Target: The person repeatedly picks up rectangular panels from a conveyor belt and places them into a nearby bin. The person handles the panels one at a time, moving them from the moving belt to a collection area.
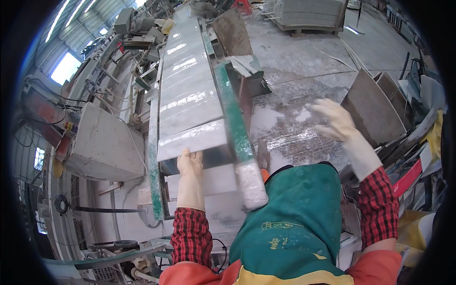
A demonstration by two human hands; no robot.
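Observation:
My left hand (190, 166), in a cream rubber glove, is at the near end of the roller line. Its fingers are closed on the front edge of a glossy white stone slab (192, 139). Behind that slab, more pale polished slabs (187, 90) lie in a row along the line. My right hand (335, 121), gloved alike, is raised to the right of the line, slightly blurred. Its fingers are spread and nothing is in them. Below the held slab, another white slab (216, 179) shows, partly behind my left hand.
Green rails (235, 118) flank the line; the right one ends in a plastic-wrapped pad (251, 185) against my green apron (289, 213). Brown boards (373, 107) lean at the right. A grey cabinet (107, 142) stands left. Stacked slabs (306, 14) sit at the back.

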